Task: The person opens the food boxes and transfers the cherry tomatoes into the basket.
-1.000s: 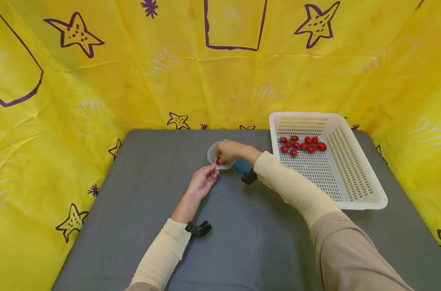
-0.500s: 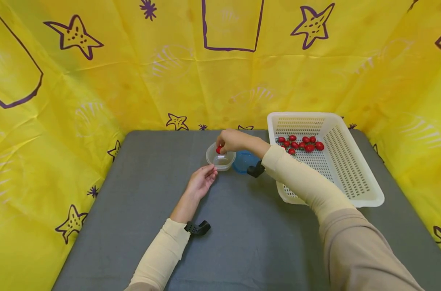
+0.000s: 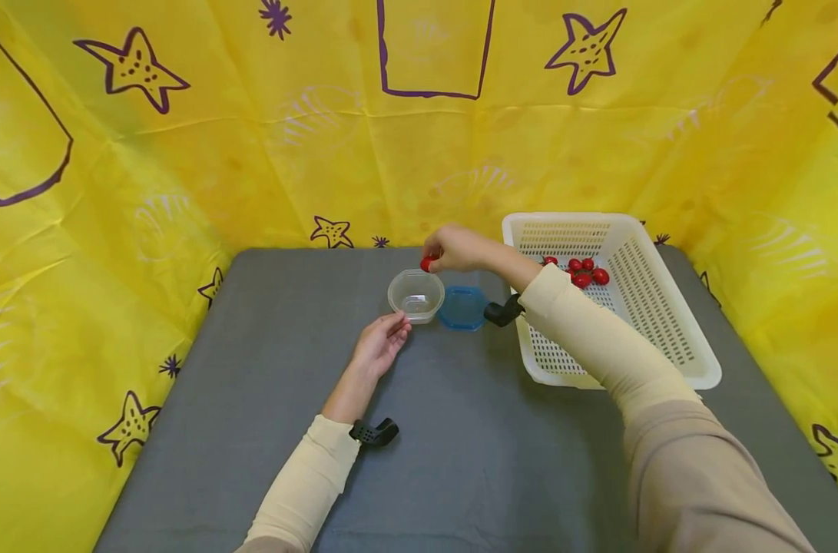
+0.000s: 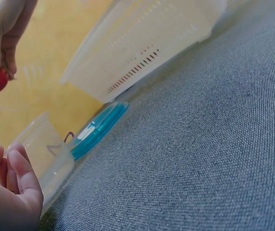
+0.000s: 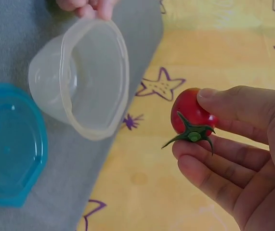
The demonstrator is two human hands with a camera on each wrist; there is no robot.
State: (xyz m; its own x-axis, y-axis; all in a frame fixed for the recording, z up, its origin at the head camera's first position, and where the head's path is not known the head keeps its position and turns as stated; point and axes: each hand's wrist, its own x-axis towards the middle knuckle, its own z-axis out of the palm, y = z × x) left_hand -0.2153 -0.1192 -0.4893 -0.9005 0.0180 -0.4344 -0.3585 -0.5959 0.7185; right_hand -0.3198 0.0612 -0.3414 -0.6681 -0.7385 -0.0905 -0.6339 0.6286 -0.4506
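My right hand [image 3: 456, 250] pinches a cherry tomato [image 5: 191, 113] between thumb and fingers, its green stem cap still on. It holds the tomato in the air, just above and behind the rim of a clear plastic container [image 3: 416, 296]. Nothing is seen inside that container in the right wrist view. At the container's near rim, my left hand [image 3: 380, 346] pinches the edge with thumb and fingertips. A blue lid [image 3: 462, 309] lies flat on the table, right beside the container.
On the right stands a white perforated basket [image 3: 698, 369] with several cherry tomatoes [image 3: 581, 281] in it, partly hidden by the right forearm. Grey cloth covers the table [image 3: 446, 461]. A yellow patterned curtain [image 3: 253, 177] hangs behind and along both sides.
My right hand has lifted the cherry tomato up out of the clear container and moved slightly right, uncovering the blue lid. The left hand stays at the rim.
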